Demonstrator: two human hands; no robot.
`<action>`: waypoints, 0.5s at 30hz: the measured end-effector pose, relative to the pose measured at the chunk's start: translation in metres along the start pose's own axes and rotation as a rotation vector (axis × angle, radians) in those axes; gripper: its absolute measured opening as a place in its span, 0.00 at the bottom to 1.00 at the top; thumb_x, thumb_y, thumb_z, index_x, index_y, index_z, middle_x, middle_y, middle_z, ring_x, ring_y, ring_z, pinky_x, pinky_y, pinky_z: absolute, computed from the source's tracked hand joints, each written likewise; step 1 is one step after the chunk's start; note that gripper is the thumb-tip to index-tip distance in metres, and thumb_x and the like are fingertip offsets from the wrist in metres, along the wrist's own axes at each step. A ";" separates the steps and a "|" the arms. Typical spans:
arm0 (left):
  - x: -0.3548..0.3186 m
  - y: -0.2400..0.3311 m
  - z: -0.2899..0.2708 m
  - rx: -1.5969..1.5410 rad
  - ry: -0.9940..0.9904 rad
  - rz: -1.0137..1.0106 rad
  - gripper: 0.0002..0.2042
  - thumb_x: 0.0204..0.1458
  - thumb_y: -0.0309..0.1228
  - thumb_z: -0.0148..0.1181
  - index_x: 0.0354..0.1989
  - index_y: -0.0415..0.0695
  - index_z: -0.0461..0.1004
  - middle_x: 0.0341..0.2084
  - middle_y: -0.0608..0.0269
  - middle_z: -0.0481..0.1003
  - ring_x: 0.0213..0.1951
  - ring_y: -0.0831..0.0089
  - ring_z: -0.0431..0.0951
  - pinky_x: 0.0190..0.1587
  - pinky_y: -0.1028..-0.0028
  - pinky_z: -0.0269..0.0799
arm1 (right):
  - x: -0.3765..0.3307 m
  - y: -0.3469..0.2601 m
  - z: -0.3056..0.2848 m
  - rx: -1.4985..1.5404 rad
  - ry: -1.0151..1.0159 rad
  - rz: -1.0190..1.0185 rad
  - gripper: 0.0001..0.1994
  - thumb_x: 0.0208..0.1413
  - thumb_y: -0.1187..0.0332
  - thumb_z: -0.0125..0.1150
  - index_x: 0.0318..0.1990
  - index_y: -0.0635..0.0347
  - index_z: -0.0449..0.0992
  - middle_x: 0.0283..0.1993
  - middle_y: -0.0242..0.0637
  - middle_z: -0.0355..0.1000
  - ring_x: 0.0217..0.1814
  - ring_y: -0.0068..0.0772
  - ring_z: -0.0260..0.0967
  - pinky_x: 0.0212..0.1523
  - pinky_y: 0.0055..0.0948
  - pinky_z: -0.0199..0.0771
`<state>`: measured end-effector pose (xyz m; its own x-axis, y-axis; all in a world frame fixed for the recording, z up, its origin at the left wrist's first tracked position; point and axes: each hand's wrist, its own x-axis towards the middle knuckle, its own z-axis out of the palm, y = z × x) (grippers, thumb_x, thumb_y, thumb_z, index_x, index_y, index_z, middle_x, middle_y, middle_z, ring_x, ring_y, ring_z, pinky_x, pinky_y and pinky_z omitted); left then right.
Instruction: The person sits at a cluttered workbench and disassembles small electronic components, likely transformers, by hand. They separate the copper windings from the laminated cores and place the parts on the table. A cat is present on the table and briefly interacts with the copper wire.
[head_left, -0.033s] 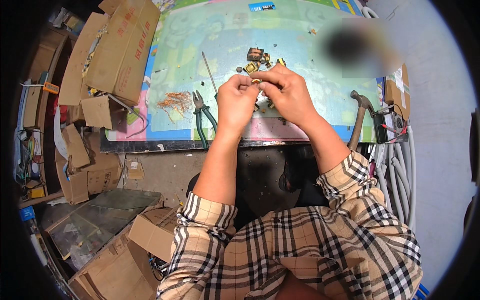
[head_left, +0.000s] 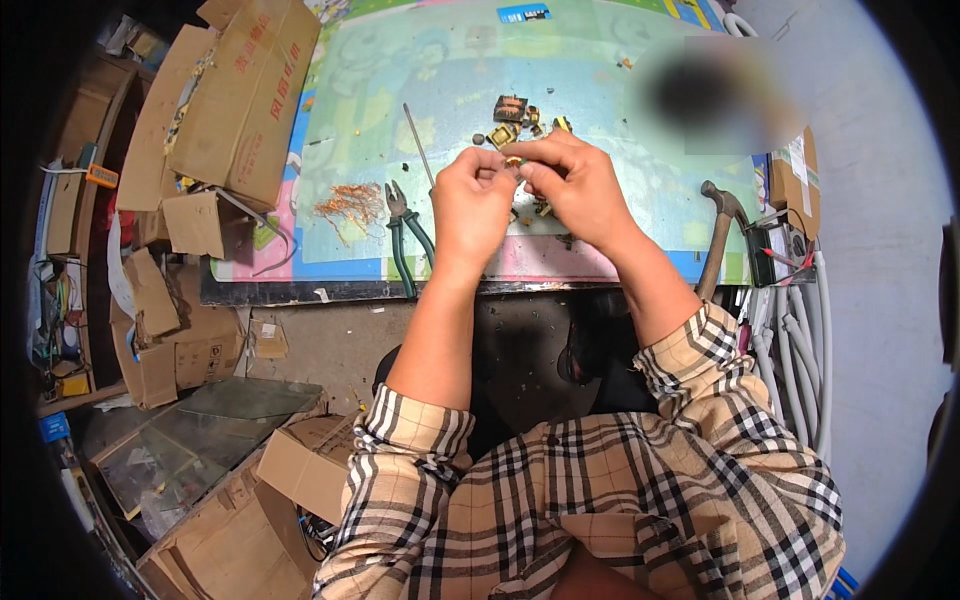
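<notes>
A low work surface covered by a pale green and blue printed play mat [head_left: 600,70] with a pink near edge fills the far half of the view, above a bare concrete floor [head_left: 880,300]. On its left part lie flattened brown cardboard boxes [head_left: 235,95], and more cardboard pieces [head_left: 150,330] are stacked on the floor to the near left. On the mat, left of the hands, sit a loose tangle of copper wire [head_left: 348,207], a pair of green-handled pliers [head_left: 408,240] and a thin grey metal rod [head_left: 419,145]. At the right edge a wooden-handled hammer [head_left: 720,235] leans over the mat's edge, next to pale grey corrugated hoses [head_left: 795,340].

The left hand [head_left: 470,205] and the right hand [head_left: 575,180] are raised close together above the middle of the mat, fingertips meeting. Between them they pinch a small copper-wound coil part [head_left: 514,160], brownish-orange and mostly hidden by the fingers. Just beyond the hands, on the mat, lies a cluster of small dark and yellow transformer parts [head_left: 515,115]. The person wears a beige plaid shirt with the sleeves rolled up.
</notes>
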<state>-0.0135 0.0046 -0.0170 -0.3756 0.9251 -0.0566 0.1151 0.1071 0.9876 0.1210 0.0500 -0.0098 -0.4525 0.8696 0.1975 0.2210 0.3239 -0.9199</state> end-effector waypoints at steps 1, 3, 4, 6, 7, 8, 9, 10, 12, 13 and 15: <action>-0.003 0.005 0.001 0.124 0.049 0.060 0.03 0.50 0.23 0.58 0.29 0.36 0.73 0.20 0.66 0.73 0.22 0.79 0.71 0.26 0.77 0.67 | 0.001 0.001 -0.002 0.129 -0.013 0.071 0.11 0.51 0.77 0.58 0.43 0.64 0.78 0.30 0.35 0.72 0.29 0.26 0.71 0.33 0.24 0.71; -0.004 0.009 0.001 0.293 0.124 0.172 0.03 0.50 0.23 0.58 0.28 0.36 0.73 0.20 0.64 0.74 0.23 0.78 0.73 0.28 0.76 0.68 | 0.004 0.008 -0.008 0.387 -0.039 0.211 0.11 0.53 0.77 0.57 0.44 0.67 0.76 0.31 0.32 0.72 0.30 0.21 0.68 0.33 0.22 0.71; -0.003 0.007 0.000 0.338 0.149 0.222 0.03 0.50 0.23 0.58 0.28 0.37 0.73 0.20 0.63 0.74 0.24 0.77 0.73 0.29 0.75 0.68 | 0.005 0.010 -0.011 0.516 -0.052 0.280 0.11 0.54 0.76 0.57 0.44 0.68 0.76 0.31 0.31 0.72 0.30 0.18 0.67 0.33 0.20 0.71; 0.000 0.004 -0.002 0.407 0.206 0.323 0.02 0.49 0.22 0.57 0.28 0.37 0.74 0.20 0.60 0.75 0.24 0.75 0.74 0.30 0.73 0.69 | 0.007 0.010 -0.014 0.449 -0.032 0.281 0.09 0.53 0.77 0.57 0.42 0.68 0.75 0.30 0.31 0.72 0.29 0.18 0.67 0.33 0.20 0.71; 0.002 0.001 -0.003 0.431 0.237 0.373 0.01 0.49 0.22 0.57 0.28 0.37 0.74 0.20 0.59 0.74 0.23 0.73 0.74 0.30 0.72 0.69 | 0.007 0.010 -0.015 0.416 -0.022 0.281 0.09 0.53 0.78 0.57 0.42 0.68 0.75 0.29 0.31 0.72 0.28 0.18 0.67 0.33 0.20 0.71; 0.004 0.001 -0.003 0.454 0.268 0.422 0.01 0.49 0.21 0.57 0.28 0.37 0.73 0.20 0.58 0.74 0.23 0.72 0.74 0.30 0.71 0.69 | 0.008 0.008 -0.016 0.418 -0.003 0.282 0.08 0.52 0.78 0.57 0.40 0.67 0.75 0.29 0.31 0.72 0.28 0.18 0.67 0.33 0.20 0.70; 0.004 0.002 -0.003 0.469 0.271 0.430 0.01 0.46 0.20 0.55 0.27 0.37 0.72 0.22 0.55 0.74 0.25 0.65 0.74 0.31 0.68 0.69 | 0.009 0.005 -0.017 0.421 0.017 0.283 0.07 0.52 0.79 0.56 0.39 0.67 0.75 0.28 0.31 0.72 0.27 0.18 0.67 0.32 0.19 0.70; 0.003 0.005 -0.004 0.483 0.274 0.437 0.02 0.44 0.18 0.54 0.26 0.37 0.71 0.23 0.52 0.74 0.27 0.58 0.75 0.32 0.64 0.69 | 0.010 0.004 -0.017 0.424 0.037 0.284 0.06 0.52 0.79 0.56 0.38 0.67 0.74 0.28 0.31 0.71 0.27 0.18 0.67 0.32 0.19 0.70; 0.005 0.007 -0.003 0.527 0.327 0.464 0.03 0.42 0.17 0.52 0.25 0.36 0.70 0.25 0.50 0.73 0.28 0.52 0.75 0.33 0.60 0.69 | 0.012 0.014 -0.025 0.276 0.108 0.219 0.05 0.51 0.80 0.56 0.36 0.67 0.73 0.26 0.30 0.70 0.26 0.18 0.68 0.31 0.19 0.70; 0.007 0.005 -0.006 0.559 0.380 0.482 0.03 0.42 0.17 0.52 0.25 0.37 0.70 0.25 0.49 0.73 0.28 0.51 0.75 0.32 0.61 0.69 | 0.013 0.021 -0.031 0.202 0.144 0.188 0.04 0.51 0.80 0.56 0.35 0.66 0.73 0.26 0.30 0.70 0.26 0.18 0.68 0.31 0.19 0.70; 0.015 0.000 -0.021 0.576 0.485 0.472 0.02 0.41 0.17 0.53 0.24 0.37 0.70 0.24 0.50 0.73 0.26 0.54 0.74 0.31 0.62 0.69 | 0.017 0.032 -0.050 0.191 0.280 0.137 0.04 0.49 0.81 0.55 0.32 0.66 0.73 0.24 0.30 0.70 0.25 0.19 0.69 0.28 0.20 0.68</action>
<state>-0.0380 0.0107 -0.0143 -0.5048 0.6771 0.5355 0.7524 0.0410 0.6574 0.1636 0.0941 -0.0190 -0.1702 0.9770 0.1287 0.0861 0.1449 -0.9857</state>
